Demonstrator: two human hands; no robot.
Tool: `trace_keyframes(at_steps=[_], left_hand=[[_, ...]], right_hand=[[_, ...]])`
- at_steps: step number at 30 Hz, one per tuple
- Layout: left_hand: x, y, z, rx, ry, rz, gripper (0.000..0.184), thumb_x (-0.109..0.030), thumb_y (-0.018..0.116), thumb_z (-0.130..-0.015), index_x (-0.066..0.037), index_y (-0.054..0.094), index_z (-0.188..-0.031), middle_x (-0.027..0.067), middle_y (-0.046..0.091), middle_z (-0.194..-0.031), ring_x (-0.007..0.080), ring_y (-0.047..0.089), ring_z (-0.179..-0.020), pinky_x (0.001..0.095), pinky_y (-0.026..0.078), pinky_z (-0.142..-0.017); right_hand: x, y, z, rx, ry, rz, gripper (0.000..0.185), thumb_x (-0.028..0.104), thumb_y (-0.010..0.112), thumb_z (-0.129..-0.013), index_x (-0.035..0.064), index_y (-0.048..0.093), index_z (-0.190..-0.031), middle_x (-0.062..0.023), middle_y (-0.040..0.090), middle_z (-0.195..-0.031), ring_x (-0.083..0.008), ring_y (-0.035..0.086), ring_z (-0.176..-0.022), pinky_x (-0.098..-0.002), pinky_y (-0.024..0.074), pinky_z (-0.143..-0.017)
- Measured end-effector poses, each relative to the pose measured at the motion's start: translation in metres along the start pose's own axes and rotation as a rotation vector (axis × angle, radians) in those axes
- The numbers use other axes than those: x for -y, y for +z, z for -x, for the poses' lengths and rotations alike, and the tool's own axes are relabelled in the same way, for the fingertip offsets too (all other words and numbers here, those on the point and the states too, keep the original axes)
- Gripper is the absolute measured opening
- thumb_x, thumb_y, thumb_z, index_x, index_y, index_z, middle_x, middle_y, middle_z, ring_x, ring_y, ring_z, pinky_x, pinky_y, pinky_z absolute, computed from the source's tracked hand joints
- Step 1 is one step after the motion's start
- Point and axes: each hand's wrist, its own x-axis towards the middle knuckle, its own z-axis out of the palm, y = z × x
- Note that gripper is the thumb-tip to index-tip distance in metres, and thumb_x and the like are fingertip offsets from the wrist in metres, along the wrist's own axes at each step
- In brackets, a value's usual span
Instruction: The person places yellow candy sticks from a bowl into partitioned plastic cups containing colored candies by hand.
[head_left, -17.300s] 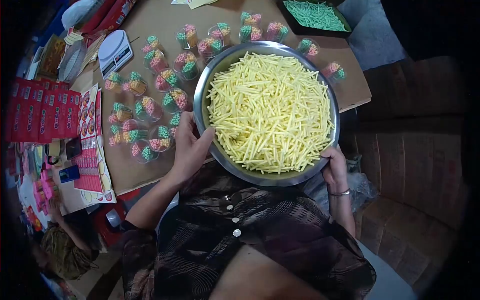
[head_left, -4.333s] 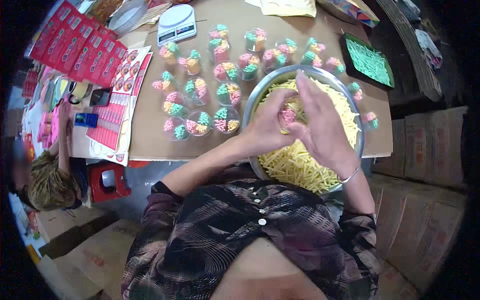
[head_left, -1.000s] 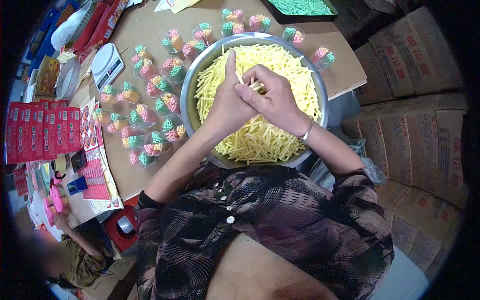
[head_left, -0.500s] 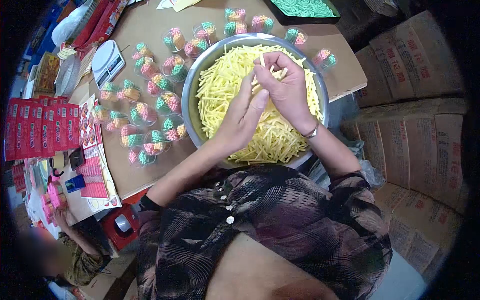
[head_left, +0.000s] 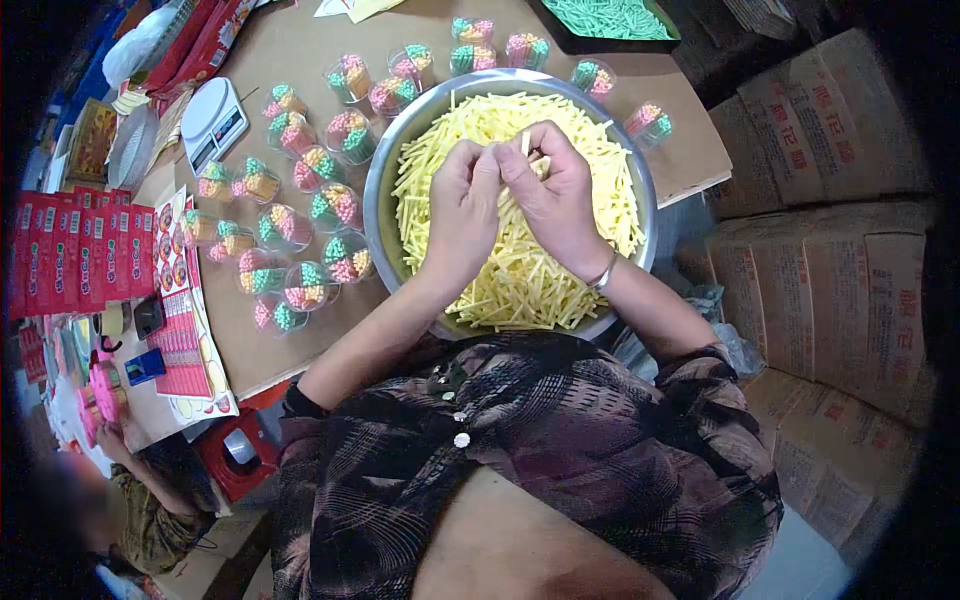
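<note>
A large metal bowl (head_left: 377, 215) is heaped with thin yellow sticks (head_left: 530, 290). Above the heap, my right hand (head_left: 555, 195) is closed around a few yellow sticks, whose ends show between thumb and fingers. My left hand (head_left: 465, 205) has curled fingers, its thumb and fingertips meeting those of my right hand. Whatever the left fingers pinch is hidden. Left of the bowl stand several clear plastic cups (head_left: 335, 207) filled with green, pink and yellow sticks.
A white scale (head_left: 213, 122) sits at the back left, with red packets (head_left: 85, 250) nearer. A black tray (head_left: 580, 42) of green sticks is at the back. Cardboard boxes (head_left: 800, 290) are stacked on the right. At the lower left, another person's hand (head_left: 110, 435) touches a pink object (head_left: 100, 395).
My left hand has gone from extended fingers to curled ones, and its fingertips now meet the right hand's. My right hand has lowered slightly, still with yellow sticks.
</note>
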Motion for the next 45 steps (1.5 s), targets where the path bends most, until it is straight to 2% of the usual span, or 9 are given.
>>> trace_keyframes(at_steps=[7, 11, 16, 26, 32, 38, 41, 44, 45], left_hand=[[-0.010, -0.004, 0.006, 0.057, -0.084, 0.051, 0.017, -0.014, 0.045, -0.097, 0.001, 0.050, -0.104, 0.0077, 0.052, -0.081, 0.0153, 0.049, -0.069, 0.0283, 0.041, -0.063], [0.015, -0.007, 0.000, -0.246, 0.354, -0.187, 0.017, -0.015, 0.047, -0.097, 0.001, 0.051, -0.101, 0.0068, 0.052, -0.080, 0.0139, 0.047, -0.068, 0.0279, 0.040, -0.062], [-0.006, 0.025, 0.018, -0.232, 0.183, 0.150, 0.015, -0.015, 0.048, -0.097, -0.001, 0.051, -0.094, 0.0033, 0.048, -0.072, 0.0112, 0.042, -0.065, 0.0271, 0.038, -0.059], [0.010, 0.002, -0.011, -0.183, 0.082, 0.144, 0.018, -0.015, 0.050, -0.096, -0.004, 0.046, -0.083, 0.0021, 0.045, -0.070, 0.0110, 0.041, -0.061, 0.0266, 0.037, -0.056], [0.010, -0.010, -0.009, -0.231, 0.148, 0.021, 0.017, -0.015, 0.051, -0.096, -0.004, 0.046, -0.083, 0.0019, 0.046, -0.070, 0.0108, 0.041, -0.060, 0.0271, 0.036, -0.054], [0.011, 0.004, -0.008, -0.301, 0.171, 0.069, 0.015, -0.015, 0.050, -0.095, -0.004, 0.046, -0.085, 0.0047, 0.048, -0.068, 0.0144, 0.044, -0.057, 0.0316, 0.038, -0.052], [0.014, 0.004, -0.009, -0.324, 0.184, 0.057, 0.015, -0.014, 0.050, -0.095, -0.004, 0.046, -0.085, 0.0054, 0.047, -0.062, 0.0168, 0.044, -0.053, 0.0333, 0.037, -0.050], [0.013, -0.008, -0.015, -0.404, 0.239, 0.036, 0.015, -0.013, 0.050, -0.095, -0.004, 0.045, -0.084, 0.0046, 0.045, -0.061, 0.0164, 0.041, -0.052, 0.0331, 0.037, -0.051], [0.012, -0.011, -0.016, -0.401, 0.218, 0.058, 0.016, -0.014, 0.049, -0.095, -0.004, 0.045, -0.084, 0.0046, 0.046, -0.063, 0.0159, 0.041, -0.054, 0.0326, 0.037, -0.052]], right_hand=[[0.006, 0.002, -0.002, -0.103, -0.049, -0.050, 0.008, 0.010, 0.058, -0.093, 0.0034, 0.054, -0.094, -0.0001, 0.054, -0.086, -0.0060, 0.045, -0.072, -0.0179, 0.0383, -0.066], [0.015, -0.004, -0.005, -0.152, 0.065, -0.138, 0.008, 0.009, 0.057, -0.093, 0.0027, 0.053, -0.093, -0.0011, 0.053, -0.087, -0.0081, 0.046, -0.075, -0.0205, 0.0394, -0.069], [0.015, 0.008, 0.000, -0.153, -0.003, -0.112, 0.009, 0.011, 0.053, -0.095, 0.0024, 0.054, -0.092, -0.0032, 0.054, -0.089, -0.0105, 0.047, -0.078, -0.0233, 0.0401, -0.073], [0.010, -0.012, -0.011, 0.030, -0.157, 0.290, 0.018, 0.017, 0.046, -0.098, 0.0012, 0.054, -0.097, -0.0071, 0.057, -0.093, -0.0144, 0.051, -0.081, -0.0246, 0.0409, -0.077], [0.008, -0.017, -0.017, 0.086, -0.202, 0.278, 0.019, 0.013, 0.047, -0.096, -0.0004, 0.054, -0.106, -0.0072, 0.058, -0.096, -0.0141, 0.052, -0.081, -0.0233, 0.0411, -0.075], [0.019, 0.002, -0.005, 0.236, 0.110, 0.162, 0.025, 0.004, 0.045, -0.089, -0.0019, 0.054, -0.112, -0.0129, 0.059, -0.101, -0.0195, 0.055, -0.084, -0.0298, 0.0449, -0.072], [0.025, 0.013, -0.002, 0.057, 0.138, 0.079, 0.029, 0.010, 0.040, -0.091, -0.0009, 0.054, -0.115, -0.0125, 0.057, -0.108, -0.0199, 0.055, -0.092, -0.0288, 0.0445, -0.079], [0.017, -0.003, -0.008, 0.154, 0.112, 0.304, 0.031, 0.015, 0.038, -0.094, -0.0005, 0.054, -0.116, -0.0123, 0.054, -0.112, -0.0215, 0.053, -0.096, -0.0302, 0.0420, -0.085], [0.022, -0.001, -0.011, 0.122, -0.069, 0.479, 0.031, 0.017, 0.039, -0.094, -0.0006, 0.053, -0.116, -0.0124, 0.054, -0.113, -0.0223, 0.052, -0.098, -0.0310, 0.0408, -0.087]])
